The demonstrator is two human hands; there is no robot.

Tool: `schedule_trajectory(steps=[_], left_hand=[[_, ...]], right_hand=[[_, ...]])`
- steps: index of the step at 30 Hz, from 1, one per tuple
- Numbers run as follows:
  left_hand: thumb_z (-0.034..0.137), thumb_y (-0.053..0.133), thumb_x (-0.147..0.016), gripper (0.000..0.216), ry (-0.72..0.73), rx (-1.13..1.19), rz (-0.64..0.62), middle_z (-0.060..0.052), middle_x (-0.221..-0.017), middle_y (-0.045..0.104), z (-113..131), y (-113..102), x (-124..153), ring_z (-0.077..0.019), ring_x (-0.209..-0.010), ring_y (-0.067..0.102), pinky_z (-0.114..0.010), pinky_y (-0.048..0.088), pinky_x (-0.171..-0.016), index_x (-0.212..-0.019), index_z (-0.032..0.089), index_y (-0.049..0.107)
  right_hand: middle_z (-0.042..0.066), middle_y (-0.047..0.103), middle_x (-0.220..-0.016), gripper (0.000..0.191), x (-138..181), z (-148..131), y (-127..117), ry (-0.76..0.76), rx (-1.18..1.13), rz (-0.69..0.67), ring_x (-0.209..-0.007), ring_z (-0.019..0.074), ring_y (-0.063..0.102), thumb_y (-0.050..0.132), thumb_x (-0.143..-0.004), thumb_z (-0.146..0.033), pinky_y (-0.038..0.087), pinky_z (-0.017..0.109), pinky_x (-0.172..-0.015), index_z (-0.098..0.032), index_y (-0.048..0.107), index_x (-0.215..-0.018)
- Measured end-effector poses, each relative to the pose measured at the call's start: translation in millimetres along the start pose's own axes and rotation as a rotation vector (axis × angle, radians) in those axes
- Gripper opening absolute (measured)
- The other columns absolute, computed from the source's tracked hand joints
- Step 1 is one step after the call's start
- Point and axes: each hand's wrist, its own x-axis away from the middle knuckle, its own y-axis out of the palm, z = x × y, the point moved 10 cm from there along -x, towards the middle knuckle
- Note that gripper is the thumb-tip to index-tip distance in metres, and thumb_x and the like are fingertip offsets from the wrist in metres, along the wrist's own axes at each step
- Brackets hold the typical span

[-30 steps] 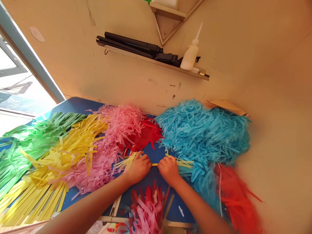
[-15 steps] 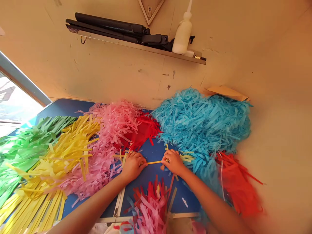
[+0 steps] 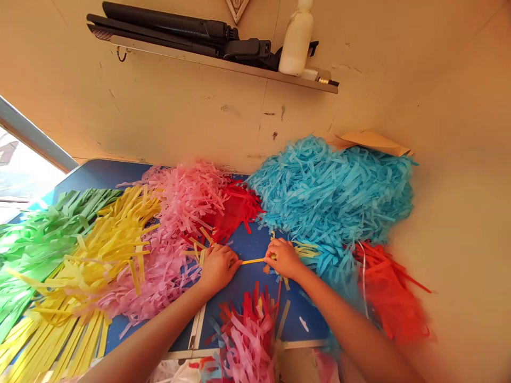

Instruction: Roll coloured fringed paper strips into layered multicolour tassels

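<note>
Between my two hands a narrow twisted band of yellow tissue paper (image 3: 253, 261) stretches just above the blue table (image 3: 249, 242). My left hand (image 3: 219, 267) pinches one end of it, fingers closed. At the other end my right hand (image 3: 282, 259) is closed in a pinch too. Loose yellow fringe strips (image 3: 306, 250) stick out behind my right hand, and more show past the left one. Nearer to me lies a bunch of pink and red fringe (image 3: 251, 340), at the table's front edge.
Green fringe (image 3: 48, 234), yellow fringe (image 3: 96, 250) and pink fringe (image 3: 191, 197) cover the left side. Red fringe (image 3: 239, 207) lies mid-back. A big blue fringe heap (image 3: 331, 191) and red paper (image 3: 391, 292) are at right. Above, a wall shelf (image 3: 235, 68) bears a white bottle (image 3: 296, 42).
The camera view has tilted slightly, so the shelf sits higher in the picture. Both hands keep their pinch on the yellow band, almost in the same place.
</note>
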Motion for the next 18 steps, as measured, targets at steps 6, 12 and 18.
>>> schedule_trajectory(steps=[6, 12, 18], left_hand=[[0.024, 0.055, -0.094, 0.018, 0.228, -0.112, -0.022, -0.005, -0.098, 0.069, 35.2, -5.2, -1.0, -0.0259, -0.1, 0.055, -0.046, 0.032, -0.091, -0.103, 0.028, 0.07], [0.027, 0.044, -0.1, 0.027, 0.438, -0.17, -0.066, -0.005, -0.087, 0.067, 61.5, -1.2, 2.1, -0.0237, -0.095, 0.054, -0.045, 0.032, -0.093, -0.099, 0.026, 0.071], [0.024, 0.052, -0.095, 0.019, 0.437, -0.151, -0.027, -0.005, -0.088, 0.068, 66.8, 0.5, 1.7, -0.0228, -0.09, 0.057, -0.048, 0.033, -0.096, -0.097, 0.023, 0.071]], right_hand=[[0.0, 0.067, -0.084, 0.015, -3.1, 0.8, -2.6, -0.008, 0.061, 0.002, -0.085, 0.0183, 0.057, 0.075, -0.081, -0.024, 0.032, 0.031, -0.073, -0.021, 0.068, -0.068], [0.002, 0.071, -0.097, 0.009, 2.1, -35.3, -9.1, -0.199, 0.158, 0.042, -0.105, 0.0233, 0.054, 0.074, -0.085, -0.028, 0.028, 0.046, -0.1, -0.026, 0.07, -0.093], [0.003, 0.07, -0.081, 0.027, 8.8, -74.1, 9.0, -0.501, 0.339, 0.031, -0.094, 0.0206, 0.057, 0.05, -0.095, -0.011, 0.02, 0.049, -0.113, -0.022, 0.071, -0.082]])
